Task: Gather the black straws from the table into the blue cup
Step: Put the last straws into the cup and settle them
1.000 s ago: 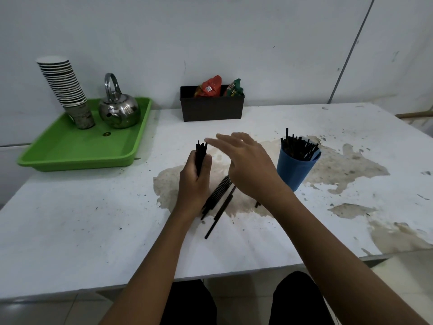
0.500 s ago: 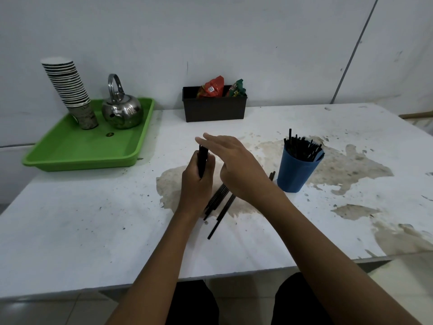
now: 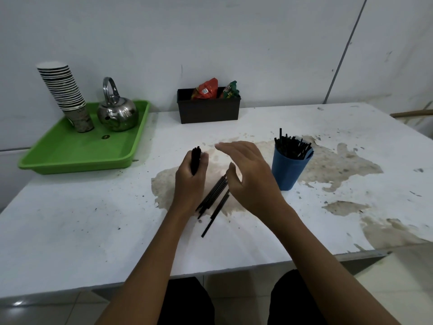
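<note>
Loose black straws (image 3: pixel 214 200) lie on the stained white desk (image 3: pixel 93 219) between both hands; the left hand (image 3: pixel 189 181) has its grip clenched round an upright bundle of straws (image 3: pixel 195 158); the right hand (image 3: pixel 250 174) hovers released, fingers spread; beyond, the blue cup (image 3: pixel 289 171) stands holding more straws.

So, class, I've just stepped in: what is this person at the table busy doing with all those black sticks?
A person is collecting black straws. The left hand grips an upright bundle of straws, while the right hand hovers open above the loose straws lying on the stained table. The blue cup, to the right, already holds many straws. The bundle has not yet gone into the cup.
</note>
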The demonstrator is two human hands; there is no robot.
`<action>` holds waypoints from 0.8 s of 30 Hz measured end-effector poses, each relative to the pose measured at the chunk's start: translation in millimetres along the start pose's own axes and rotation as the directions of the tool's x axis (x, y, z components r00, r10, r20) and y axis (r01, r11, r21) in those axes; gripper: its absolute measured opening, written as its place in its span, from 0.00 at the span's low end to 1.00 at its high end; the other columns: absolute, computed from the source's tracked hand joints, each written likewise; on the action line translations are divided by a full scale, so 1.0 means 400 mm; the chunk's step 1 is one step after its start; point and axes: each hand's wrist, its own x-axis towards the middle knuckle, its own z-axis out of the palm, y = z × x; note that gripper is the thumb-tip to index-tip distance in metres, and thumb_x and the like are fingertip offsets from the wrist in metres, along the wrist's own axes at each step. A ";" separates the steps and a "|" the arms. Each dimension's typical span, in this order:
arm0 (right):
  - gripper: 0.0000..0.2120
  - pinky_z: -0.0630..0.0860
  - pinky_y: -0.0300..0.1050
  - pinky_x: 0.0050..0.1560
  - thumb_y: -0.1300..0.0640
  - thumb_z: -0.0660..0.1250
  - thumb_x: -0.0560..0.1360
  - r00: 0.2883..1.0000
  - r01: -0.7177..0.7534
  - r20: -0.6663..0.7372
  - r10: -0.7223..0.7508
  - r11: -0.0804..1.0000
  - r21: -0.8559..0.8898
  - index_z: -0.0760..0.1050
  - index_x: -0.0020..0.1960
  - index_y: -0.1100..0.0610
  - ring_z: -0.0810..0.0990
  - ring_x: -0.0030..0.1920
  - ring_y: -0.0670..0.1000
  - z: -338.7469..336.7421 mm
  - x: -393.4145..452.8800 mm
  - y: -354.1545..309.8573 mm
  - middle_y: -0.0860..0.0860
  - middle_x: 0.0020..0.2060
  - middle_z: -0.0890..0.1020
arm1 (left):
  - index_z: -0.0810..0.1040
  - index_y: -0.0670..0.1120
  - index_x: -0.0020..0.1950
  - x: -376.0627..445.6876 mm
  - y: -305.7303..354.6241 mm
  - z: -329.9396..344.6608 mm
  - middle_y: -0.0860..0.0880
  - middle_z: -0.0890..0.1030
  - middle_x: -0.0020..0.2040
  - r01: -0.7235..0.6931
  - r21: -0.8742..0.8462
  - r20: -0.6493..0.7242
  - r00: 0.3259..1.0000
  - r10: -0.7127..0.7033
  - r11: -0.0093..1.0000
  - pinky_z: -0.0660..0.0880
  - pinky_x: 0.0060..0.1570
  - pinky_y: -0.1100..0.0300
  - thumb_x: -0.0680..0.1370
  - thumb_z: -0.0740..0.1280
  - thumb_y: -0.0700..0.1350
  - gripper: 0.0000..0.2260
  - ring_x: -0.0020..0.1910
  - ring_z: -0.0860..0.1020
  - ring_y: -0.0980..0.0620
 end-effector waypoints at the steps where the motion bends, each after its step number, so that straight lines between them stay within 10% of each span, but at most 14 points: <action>1: 0.20 0.71 0.40 0.62 0.70 0.65 0.73 0.998 0.019 -0.066 -0.019 1.000 -0.011 0.76 0.64 0.61 0.75 0.62 0.54 -0.012 -0.016 0.005 0.54 0.59 0.81 | 0.75 0.56 0.47 0.002 0.001 0.000 0.57 0.76 0.36 0.000 0.008 -0.007 1.000 0.000 1.000 0.74 0.41 0.66 0.80 0.62 0.60 0.10 0.36 0.74 0.62; 7: 0.08 0.69 0.34 0.52 0.64 0.69 0.73 0.981 -0.015 -0.194 0.006 0.999 -0.044 0.79 0.52 0.61 0.75 0.49 0.51 -0.070 -0.116 0.058 0.52 0.46 0.82 | 0.78 0.58 0.47 0.010 0.050 0.015 0.55 0.64 0.26 0.007 -0.107 0.009 1.000 -0.006 0.994 0.64 0.25 0.63 0.84 0.55 0.57 0.14 0.24 0.63 0.57; 16: 0.15 0.62 0.37 0.38 0.61 0.74 0.71 0.886 -0.303 -0.352 0.302 0.952 0.052 0.67 0.39 0.58 0.65 0.38 0.49 -0.106 -0.189 0.161 0.49 0.35 0.69 | 0.78 0.49 0.48 0.014 0.220 0.148 0.56 0.66 0.26 0.013 -0.481 0.096 0.995 0.037 0.877 0.71 0.36 0.62 0.86 0.53 0.51 0.16 0.28 0.67 0.55; 24: 0.26 0.74 0.52 0.50 0.43 0.78 0.65 0.688 -0.620 -0.290 0.666 0.746 0.242 0.70 0.54 0.54 0.69 0.53 0.51 -0.098 -0.200 0.224 0.48 0.50 0.72 | 0.77 0.51 0.50 0.058 0.355 0.232 0.51 0.85 0.38 -0.030 -0.558 0.120 0.986 0.116 0.830 0.73 0.45 0.54 0.85 0.51 0.55 0.17 0.40 0.81 0.52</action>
